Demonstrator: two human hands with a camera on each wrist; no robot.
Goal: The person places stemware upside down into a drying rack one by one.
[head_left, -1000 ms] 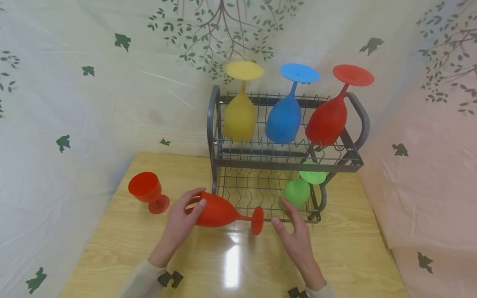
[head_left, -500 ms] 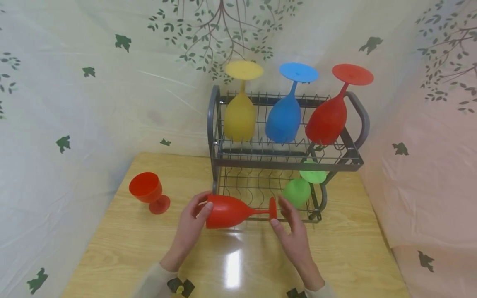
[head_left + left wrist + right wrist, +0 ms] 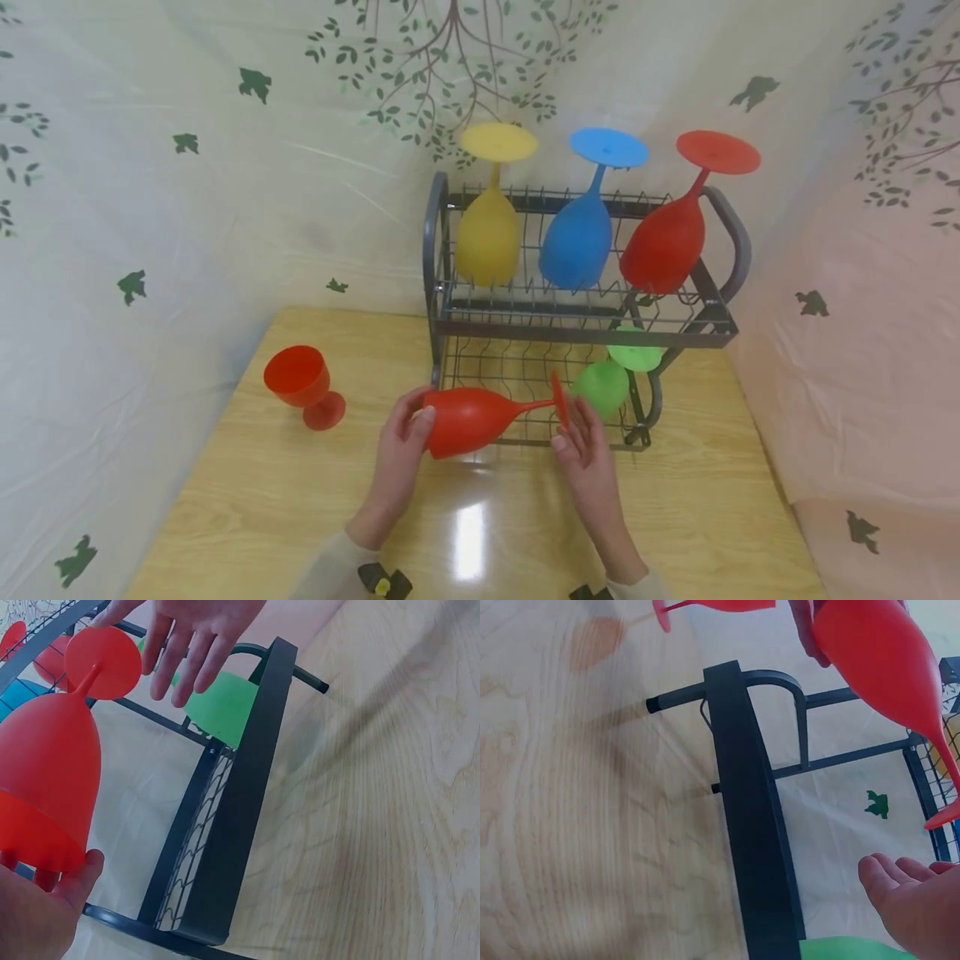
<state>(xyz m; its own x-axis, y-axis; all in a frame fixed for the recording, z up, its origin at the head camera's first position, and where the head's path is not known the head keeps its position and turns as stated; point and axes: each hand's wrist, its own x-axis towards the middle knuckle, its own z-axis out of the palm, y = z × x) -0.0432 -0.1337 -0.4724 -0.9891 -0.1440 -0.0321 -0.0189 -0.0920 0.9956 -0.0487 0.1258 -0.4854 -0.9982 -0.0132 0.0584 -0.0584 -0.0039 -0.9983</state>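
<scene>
My left hand (image 3: 401, 454) grips a red plastic wine glass (image 3: 472, 419) at its rim end, thumb in front and fingers behind. The glass lies sideways in the air before the rack's lower shelf, foot pointing right. My right hand (image 3: 588, 454) is right beside that foot, its fingers extended. In the right wrist view a small gap shows between the right hand (image 3: 911, 892) and the foot. Behind it a green glass (image 3: 602, 387) leans on the lower shelf. In the left wrist view the red wine glass (image 3: 49, 765) hangs with its bowl toward me.
A two-tier dark wire dish rack (image 3: 585, 333) stands at the back of the wooden table (image 3: 300, 517). Its top shelf bears upside-down yellow (image 3: 487, 237), blue (image 3: 577, 242) and red (image 3: 663, 246) wine glasses. A short red goblet (image 3: 297, 379) stands at the left.
My left hand has carried the red wine glass rightward, and its foot has tipped up toward the rack, reaching the right hand. The right hand has stayed almost in place.
</scene>
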